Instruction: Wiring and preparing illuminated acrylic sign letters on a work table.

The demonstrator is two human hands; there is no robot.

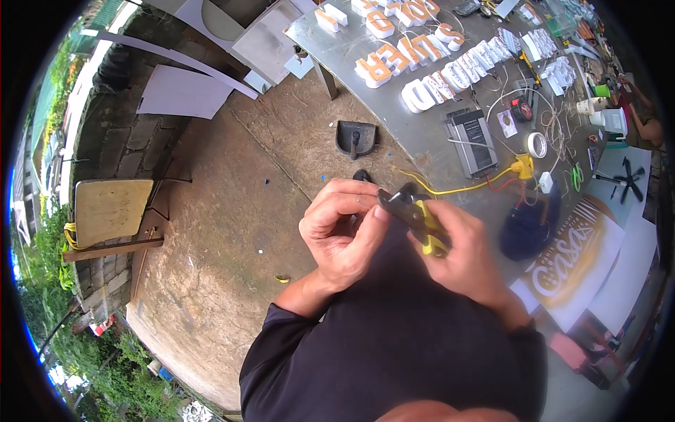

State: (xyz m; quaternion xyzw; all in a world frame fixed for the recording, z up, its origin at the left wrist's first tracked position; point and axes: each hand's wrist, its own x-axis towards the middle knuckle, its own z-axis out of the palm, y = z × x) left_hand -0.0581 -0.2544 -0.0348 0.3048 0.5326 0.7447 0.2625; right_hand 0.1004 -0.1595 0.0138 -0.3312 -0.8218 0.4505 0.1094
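In front of my chest, my right hand [465, 254] is closed around the yellow-and-black handles of a pair of pliers [430, 224]. Their dark jaws point left and reach the fingertips of my left hand [339, 235]. That hand is curled, with thumb and index finger pinched together beside the jaws. Whatever lies between those fingers is too small to make out. A yellow cord [457, 191] runs along the table edge just beyond the pliers, leading to a yellow plug-like block [522, 166].
The grey metal table [422, 133] at upper right carries several white block letters [457, 74], a finned metal box [471, 144], a tape roll [536, 145] and a red-black tape measure [521, 109]. A black dustpan [355, 138] sits on the concrete floor. A printed sheet [573, 260] lies right.
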